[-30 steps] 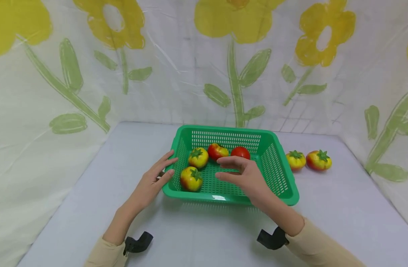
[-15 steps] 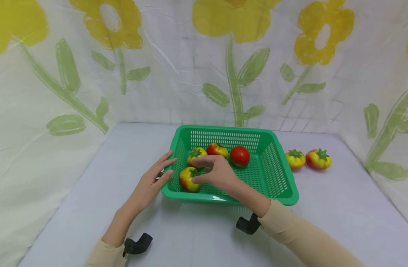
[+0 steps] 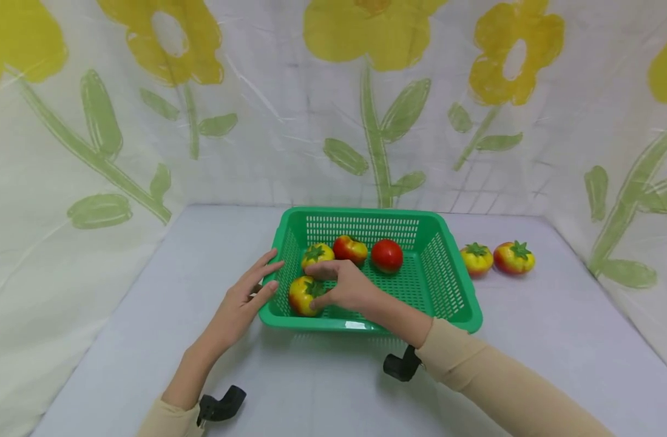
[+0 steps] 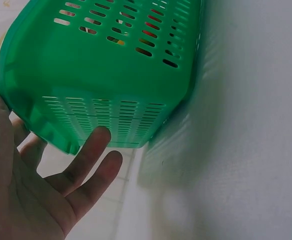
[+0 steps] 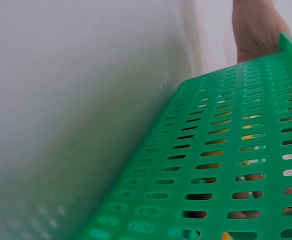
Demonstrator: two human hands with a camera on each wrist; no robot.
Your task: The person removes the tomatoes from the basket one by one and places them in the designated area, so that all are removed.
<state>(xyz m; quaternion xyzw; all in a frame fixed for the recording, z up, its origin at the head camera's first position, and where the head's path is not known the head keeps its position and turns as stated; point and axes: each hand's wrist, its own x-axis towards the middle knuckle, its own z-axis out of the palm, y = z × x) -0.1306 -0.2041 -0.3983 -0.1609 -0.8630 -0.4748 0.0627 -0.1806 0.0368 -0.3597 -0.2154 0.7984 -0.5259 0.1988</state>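
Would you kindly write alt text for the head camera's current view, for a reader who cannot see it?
A person's right hand curves around a yellow-and-red fruit at the near left of a green basket, while the left hand is at the basket's left side. Three more fruits lie inside; two others sit on the table to the right.

On the table (image 3: 311, 388), basket (image 3: 448, 276). Inside, in the front left corner, first tomato (image 3: 300, 295), in the curl of the right hand (image 3: 345, 286) (arm (image 3: 486, 361) across the basket's front); just behind, second tomato (image 3: 317, 252); farther right, third tomato (image 3: 349, 249), then fourth tomato (image 3: 387, 255). Outside, just to the right, fifth tomato (image 3: 477, 261), then sixth tomato (image 3: 512, 260). At the basket's left end, left hand (image 3: 239, 304). Behind the table, curtain (image 3: 267, 158).
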